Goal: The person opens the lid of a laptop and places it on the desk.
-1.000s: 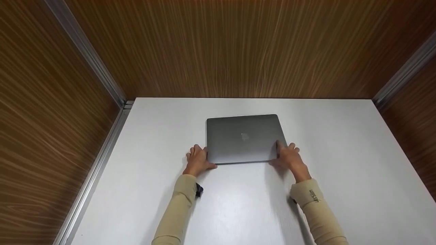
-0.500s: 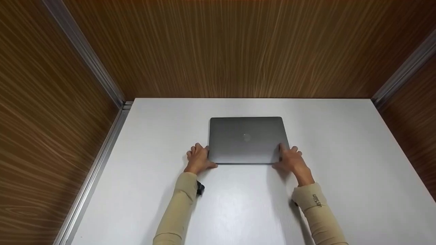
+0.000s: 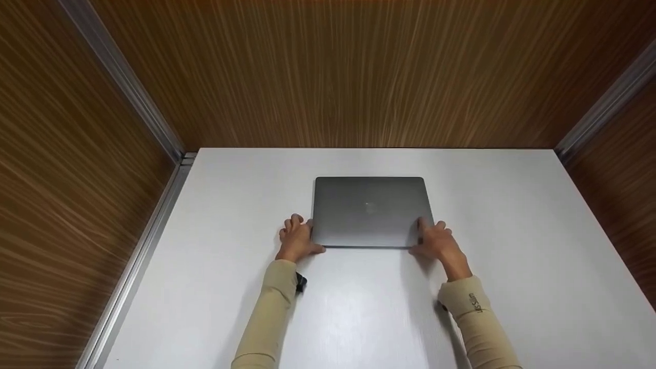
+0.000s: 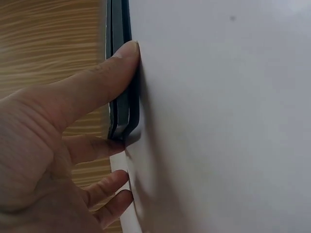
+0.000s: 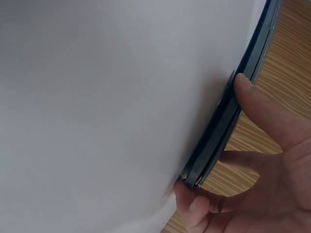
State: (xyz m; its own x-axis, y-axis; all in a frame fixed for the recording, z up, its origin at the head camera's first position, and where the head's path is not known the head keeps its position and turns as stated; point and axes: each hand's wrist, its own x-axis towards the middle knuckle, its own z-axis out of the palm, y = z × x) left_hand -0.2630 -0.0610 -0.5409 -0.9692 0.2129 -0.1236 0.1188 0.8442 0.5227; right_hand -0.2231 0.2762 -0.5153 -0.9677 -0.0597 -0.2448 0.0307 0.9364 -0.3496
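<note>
A closed dark grey laptop (image 3: pixel 369 212) lies on the white table (image 3: pixel 359 318), its front edge facing me. My left hand (image 3: pixel 295 241) holds its near left corner. In the left wrist view the thumb (image 4: pixel 104 80) lies across the front edge, with another finger touching the side by the corner. At the near right corner my right hand (image 3: pixel 438 243) grips the laptop, its index finger on the lid. In the right wrist view the thumb (image 5: pixel 257 104) presses the front edge and other fingers curl around the corner.
A wood-grain panel (image 3: pixel 328 77) stands behind the table, with further panels at left (image 3: pixel 66 205) and right (image 3: pixel 625 169). Metal rails (image 3: pixel 128 87) run along the panel joints.
The laptop has turned slightly clockwise, its right side coming toward me, so its edges now look level. Both hands stay at its corners; the right hand has shifted slightly toward me.
</note>
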